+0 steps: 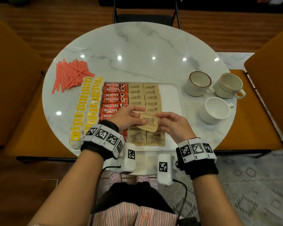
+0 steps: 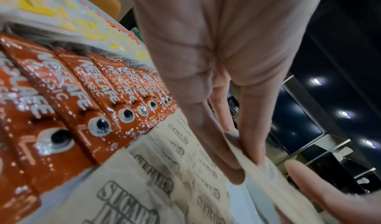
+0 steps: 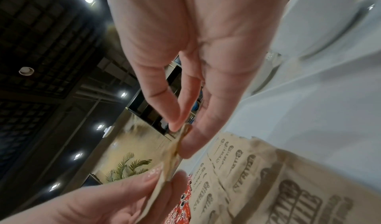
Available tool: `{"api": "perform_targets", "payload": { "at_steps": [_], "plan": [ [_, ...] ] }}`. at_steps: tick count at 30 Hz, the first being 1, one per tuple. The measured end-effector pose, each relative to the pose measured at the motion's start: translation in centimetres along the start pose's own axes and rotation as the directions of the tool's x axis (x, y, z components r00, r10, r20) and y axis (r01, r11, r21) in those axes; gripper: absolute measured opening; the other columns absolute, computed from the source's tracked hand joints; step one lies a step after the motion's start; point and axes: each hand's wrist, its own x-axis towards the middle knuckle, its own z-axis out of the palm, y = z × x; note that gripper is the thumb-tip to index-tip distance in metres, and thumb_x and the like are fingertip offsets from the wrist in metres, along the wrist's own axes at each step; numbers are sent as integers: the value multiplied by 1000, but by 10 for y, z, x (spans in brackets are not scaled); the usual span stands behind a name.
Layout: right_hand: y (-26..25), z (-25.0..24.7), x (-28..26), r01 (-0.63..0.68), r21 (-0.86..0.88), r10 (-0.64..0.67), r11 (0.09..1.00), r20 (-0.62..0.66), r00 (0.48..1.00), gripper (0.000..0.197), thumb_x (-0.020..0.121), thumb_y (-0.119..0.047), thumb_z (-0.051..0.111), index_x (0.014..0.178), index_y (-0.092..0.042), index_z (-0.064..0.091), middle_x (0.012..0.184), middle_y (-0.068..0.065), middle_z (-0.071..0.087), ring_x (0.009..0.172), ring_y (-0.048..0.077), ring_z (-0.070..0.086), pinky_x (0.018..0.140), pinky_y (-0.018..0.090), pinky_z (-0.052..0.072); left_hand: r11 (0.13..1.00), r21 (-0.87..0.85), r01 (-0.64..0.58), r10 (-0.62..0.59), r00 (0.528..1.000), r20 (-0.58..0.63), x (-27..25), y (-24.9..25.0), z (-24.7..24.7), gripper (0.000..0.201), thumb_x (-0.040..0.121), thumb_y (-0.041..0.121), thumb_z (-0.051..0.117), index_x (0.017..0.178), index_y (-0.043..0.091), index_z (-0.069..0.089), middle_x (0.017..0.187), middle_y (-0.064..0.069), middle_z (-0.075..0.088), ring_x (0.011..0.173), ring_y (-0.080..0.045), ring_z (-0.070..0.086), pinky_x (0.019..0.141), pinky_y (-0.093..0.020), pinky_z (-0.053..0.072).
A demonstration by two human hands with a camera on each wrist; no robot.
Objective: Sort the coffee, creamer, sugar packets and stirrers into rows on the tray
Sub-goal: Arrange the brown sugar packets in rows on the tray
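Note:
A white tray (image 1: 171,95) holds rows of yellow creamer packets (image 1: 87,105), red Nescafe coffee sticks (image 1: 113,97) and two columns of brown sugar packets (image 1: 151,103). Above the tray's near half, my left hand (image 1: 129,118) and right hand (image 1: 171,123) both pinch brown sugar packets (image 1: 148,123): the left holds the left edge, the right the right edge. The wrist views show thumb and fingers of my left hand (image 2: 237,159) and right hand (image 3: 181,137) pressed on thin brown paper (image 3: 164,178). Red stirrers (image 1: 70,74) lie piled on the table left of the tray.
The round marble table (image 1: 137,51) carries three cups at the right: two rimmed ones (image 1: 198,83) (image 1: 228,85) and a white one (image 1: 215,110). Orange chairs stand left and right, a dark chair at the far side. The tray's right strip is bare.

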Motion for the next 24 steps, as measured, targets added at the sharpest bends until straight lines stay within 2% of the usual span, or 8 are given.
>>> {"api": "perform_targets", "payload": {
  "at_steps": [2,5,9,11,14,16,19,24],
  "plan": [
    [1,0,1,30,-95,-29,995,9,1000,23,80,6,63,85,-17,63,91,10,58,82,26,63,81,40,56,995,94,-15,15,1000,-7,-1,0,-1,32,79,-1,67,105,17,61,103,-9,60,91,-16,62,73,-18,55],
    [3,2,3,52,-244,-46,968,30,998,28,78,6,66,84,-21,61,81,3,53,76,18,58,81,34,55,966,258,-31,37,999,-15,-5,1,-3,28,81,9,69,109,12,64,87,3,58,78,-4,56,58,-4,47],
    [10,10,6,50,-456,-41,889,29,999,19,77,-1,70,83,-19,65,73,-2,56,69,16,58,81,35,55,914,405,-3,17,999,-31,-9,-4,-10,18,80,14,71,97,15,67,78,8,58,72,-4,53,54,-8,41],
    [13,15,8,47,-545,-36,837,31,999,16,77,-4,71,90,-11,67,71,-2,57,60,13,58,73,26,56,899,437,16,3,999,-42,-11,-7,-13,16,80,12,70,96,11,67,77,8,58,69,-4,54,51,-7,43],
    [15,22,8,68,-632,-40,772,59,997,15,79,-5,69,93,-8,67,69,-4,56,45,1,55,52,8,47,888,458,34,-11,999,-53,-14,-12,-16,16,80,9,69,96,6,67,79,6,60,64,-2,54,48,-4,43],
    [16,25,8,57,-643,-14,764,72,997,9,80,-5,69,87,-10,66,69,-3,57,45,2,55,50,9,48,879,474,40,-16,998,-56,-14,-14,-19,14,80,9,70,94,6,68,81,4,62,64,-2,56,50,-4,45],
    [18,28,9,22,-669,44,743,81,996,18,79,-4,69,72,-17,59,67,-2,59,44,2,54,52,13,50,852,521,49,-15,997,-71,-14,-16,-21,15,80,9,70,95,7,71,74,8,61,61,0,54,49,-2,42],
    [21,29,8,-12,-706,83,708,67,994,26,79,-2,69,65,-17,53,63,-2,56,42,1,53,50,12,49,805,590,54,-10,997,-77,-12,-21,-16,15,82,8,68,97,5,71,80,8,60,66,1,52,49,2,41]
  ]
}}
